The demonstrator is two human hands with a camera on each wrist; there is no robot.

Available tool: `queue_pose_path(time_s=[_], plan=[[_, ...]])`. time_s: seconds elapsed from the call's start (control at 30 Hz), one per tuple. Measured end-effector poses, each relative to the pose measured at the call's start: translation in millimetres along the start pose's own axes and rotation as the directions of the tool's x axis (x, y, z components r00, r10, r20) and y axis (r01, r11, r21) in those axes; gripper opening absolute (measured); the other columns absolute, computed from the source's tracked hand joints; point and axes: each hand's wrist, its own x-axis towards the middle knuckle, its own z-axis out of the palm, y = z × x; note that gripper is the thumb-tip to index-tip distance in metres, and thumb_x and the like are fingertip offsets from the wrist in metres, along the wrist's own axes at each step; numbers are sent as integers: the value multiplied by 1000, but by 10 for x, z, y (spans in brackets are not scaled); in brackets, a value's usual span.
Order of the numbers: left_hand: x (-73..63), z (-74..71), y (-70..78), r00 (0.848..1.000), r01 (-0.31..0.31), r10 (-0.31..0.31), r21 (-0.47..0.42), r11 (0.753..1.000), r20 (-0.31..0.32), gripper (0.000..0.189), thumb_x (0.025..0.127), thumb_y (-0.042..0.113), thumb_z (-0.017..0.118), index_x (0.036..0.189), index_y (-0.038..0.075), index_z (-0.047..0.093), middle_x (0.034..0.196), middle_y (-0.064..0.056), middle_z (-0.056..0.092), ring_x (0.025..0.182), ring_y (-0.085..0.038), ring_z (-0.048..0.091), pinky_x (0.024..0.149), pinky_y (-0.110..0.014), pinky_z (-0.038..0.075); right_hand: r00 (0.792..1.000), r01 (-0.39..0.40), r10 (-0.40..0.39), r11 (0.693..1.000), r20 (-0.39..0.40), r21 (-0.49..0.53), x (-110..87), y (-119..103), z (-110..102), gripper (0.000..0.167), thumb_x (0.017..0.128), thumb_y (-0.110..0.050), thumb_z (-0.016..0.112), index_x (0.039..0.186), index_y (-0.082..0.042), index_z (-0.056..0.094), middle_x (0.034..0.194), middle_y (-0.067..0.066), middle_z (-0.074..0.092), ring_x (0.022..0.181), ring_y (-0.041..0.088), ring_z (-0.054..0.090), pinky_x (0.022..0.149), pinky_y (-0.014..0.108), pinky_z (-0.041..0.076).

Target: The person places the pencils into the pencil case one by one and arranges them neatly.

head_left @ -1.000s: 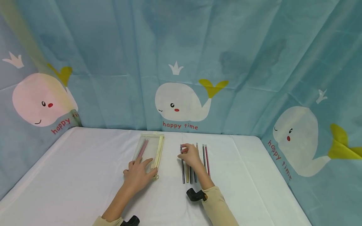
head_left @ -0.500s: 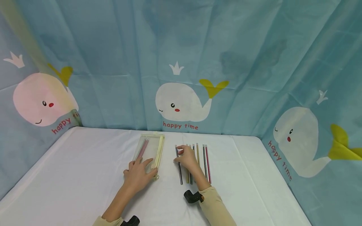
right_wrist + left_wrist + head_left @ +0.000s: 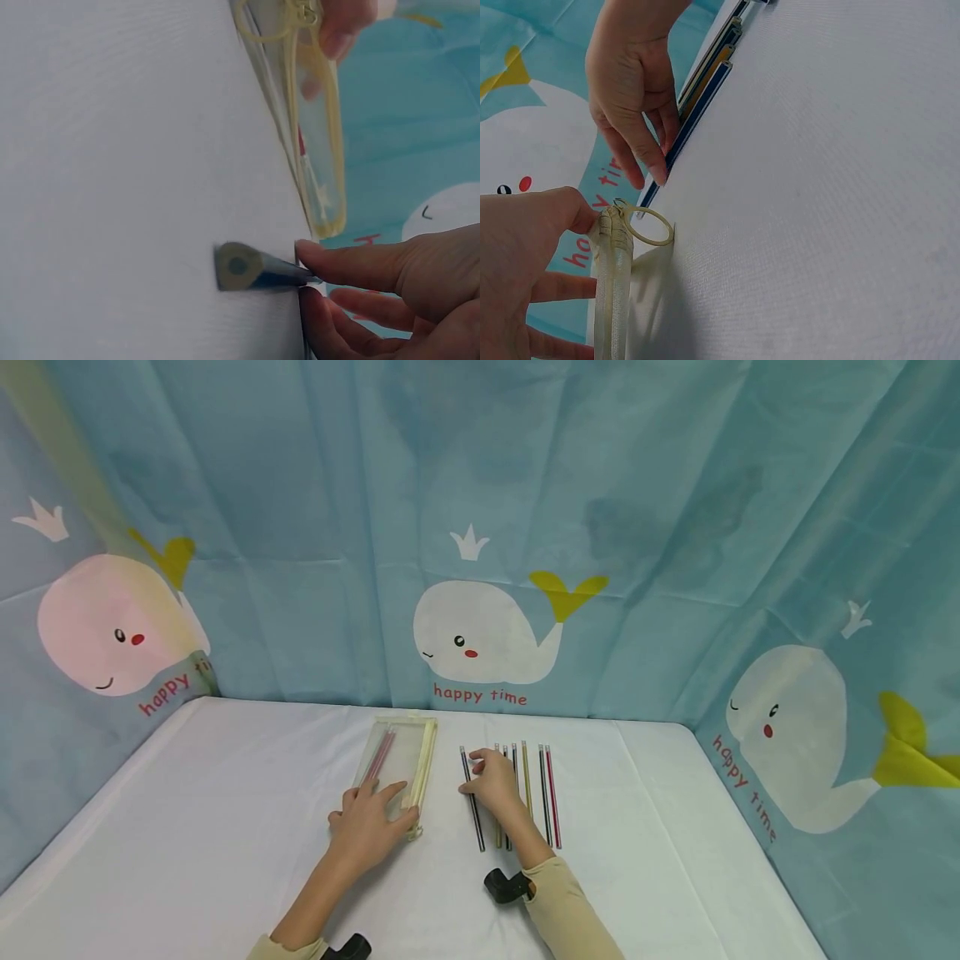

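In the head view my left hand (image 3: 367,833) rests on a clear zip pencil case (image 3: 403,752) with pale yellow trim, its fingers spread. Reddish pencils (image 3: 378,757) show through the case's left side. My right hand (image 3: 501,787) pinches a dark blue pencil (image 3: 476,822) between thumb and fingers, at the left end of a row of pencils. The right wrist view shows this pencil's (image 3: 274,274) wooden end, thumb on one side and a finger on the other. A yellowish zip ring (image 3: 654,226) hangs at the case's near corner.
Right of the held pencil lie several more, among them a gold pencil (image 3: 527,777), a dark one (image 3: 545,793) and a red one (image 3: 553,793). They lie on a white-covered table (image 3: 660,843). A blue whale-print curtain (image 3: 315,610) stands behind.
My right hand has moved left, bringing the dark blue pencil away from the row so that it now lies slightly slanted. The left hand and pencil case have stayed in place.
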Motion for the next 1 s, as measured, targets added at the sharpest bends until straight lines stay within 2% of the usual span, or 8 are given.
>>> queue_pose_path(time_s=[0.2, 0.37, 0.73, 1.0], plan=[[-3, 4, -2, 1000, 0, 0, -5, 1000, -3, 53, 99, 42, 63, 142, 11, 67, 152, -36, 48, 135, -63, 41, 87, -80, 38, 1000, -10, 10, 1000, 5, -5, 19, -3, -18, 44, 79, 5, 87, 120, 7, 72, 89, 11, 68, 75, 18, 58, 68, 34, 54], [-13, -11, 2, 1000, -6, 6, -12, 1000, -2, 54, 98, 42, 63, 142, 11, 67, 152, -36, 48, 135, -63, 41, 87, -80, 38, 999, -25, 25, 1000, 21, 1, 29, 12, -31, 39, 80, 5, 85, 116, 8, 72, 88, 10, 67, 76, 18, 58, 68, 32, 53], [-25, -12, 7, 1000, -7, 6, -14, 1000, -10, 54, 98, 41, 63, 141, 11, 68, 151, -36, 48, 135, -63, 42, 88, -80, 38, 996, -71, 64, 989, 59, 128, 26, 35, -61, 40, 83, 4, 80, 121, 10, 71, 86, 9, 66, 66, 14, 63, 62, 27, 55], [-27, -25, 15, 1000, 1, -1, -19, 1000, -4, 53, 98, 41, 64, 141, 12, 68, 152, -36, 48, 135, -63, 41, 88, -80, 38, 996, -78, 69, 983, 59, 168, 28, 57, -71, 40, 85, 1, 78, 123, 10, 71, 92, 13, 73, 73, 15, 66, 65, 27, 55]])
